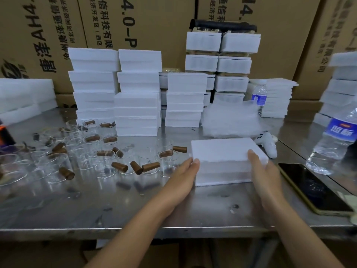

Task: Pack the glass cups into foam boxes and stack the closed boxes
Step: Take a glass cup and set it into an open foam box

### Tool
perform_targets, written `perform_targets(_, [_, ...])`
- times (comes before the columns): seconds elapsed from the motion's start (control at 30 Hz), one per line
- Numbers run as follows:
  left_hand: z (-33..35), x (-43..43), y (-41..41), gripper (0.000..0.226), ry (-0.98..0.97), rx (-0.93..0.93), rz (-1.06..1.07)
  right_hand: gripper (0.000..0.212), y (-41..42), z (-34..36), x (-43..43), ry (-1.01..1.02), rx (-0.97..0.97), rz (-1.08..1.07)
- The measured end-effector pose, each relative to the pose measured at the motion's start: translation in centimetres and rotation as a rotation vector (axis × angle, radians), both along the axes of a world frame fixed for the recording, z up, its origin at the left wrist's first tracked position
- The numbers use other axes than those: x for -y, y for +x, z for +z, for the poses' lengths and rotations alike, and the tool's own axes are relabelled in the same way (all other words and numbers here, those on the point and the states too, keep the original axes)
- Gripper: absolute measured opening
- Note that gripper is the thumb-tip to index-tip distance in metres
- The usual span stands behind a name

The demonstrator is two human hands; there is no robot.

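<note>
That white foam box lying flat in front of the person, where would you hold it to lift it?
By its two short ends, one hand from each side, where the left hand and right hand touch it. The closed foam box is wide and flat with a seam round its middle, so pressing across that seam likely keeps the lid on.

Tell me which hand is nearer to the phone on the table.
Right. The right hand presses the right end of the foam box, just left of the phone; the left hand touches its left end, farther away.
</note>
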State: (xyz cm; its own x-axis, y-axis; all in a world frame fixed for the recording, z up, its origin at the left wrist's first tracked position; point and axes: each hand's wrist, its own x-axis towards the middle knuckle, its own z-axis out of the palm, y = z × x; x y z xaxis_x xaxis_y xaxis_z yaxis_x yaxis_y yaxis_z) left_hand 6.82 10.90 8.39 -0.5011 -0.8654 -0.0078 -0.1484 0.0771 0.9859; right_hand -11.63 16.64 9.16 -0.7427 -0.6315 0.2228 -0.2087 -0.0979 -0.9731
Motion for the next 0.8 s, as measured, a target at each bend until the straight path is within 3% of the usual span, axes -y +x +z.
perform_targets(0.07, [-0.1, -0.3, -0.3, 0.042, -0.026, -0.036, 0.01, 0.02, 0.1, 0.6, -0.6, -0.083, -0.122, -0.057])
perform_targets(0.17, [-0.3, -1.0, 0.0, 0.02, -0.043, -0.011, 0.063, 0.045, 1.1, 1.9, -1.9, -0.21, -0.175, -0.026])
perform_targets(0.33, [-2.4, -0.6, 3.1, 0.032, -0.074, -0.127, 0.234, 0.049, 3.9, 3.7, -3.5, -0.447, -0.11, 0.256])
perform_targets(0.43, [-2.9, 0.5, 5.9, 0.034, -0.048, -0.256, 0.45, 0.055, 6.1, 3.7, -3.6, -0.43, -0.19, 0.46])
perform_targets(0.57, [-2.6, 1.7, 8.6, 0.03, -0.015, -0.389, 0.62, 0.063, 10.0, 3.2, -2.8, -0.198, -0.643, 0.723])
perform_targets(0.67, [-2.6, 1.9, 10.3, 0.03, -0.077, -0.392, 0.673, 0.068, 12.9, 1.6, -1.2, -0.125, -1.067, 0.775])
perform_targets(0.8, [-2.8, 1.7, 12.5, 0.03, -0.135, -0.453, 0.745, 0.06, 15.6, -0.5, 1.1, -0.034, -1.33, 0.797])
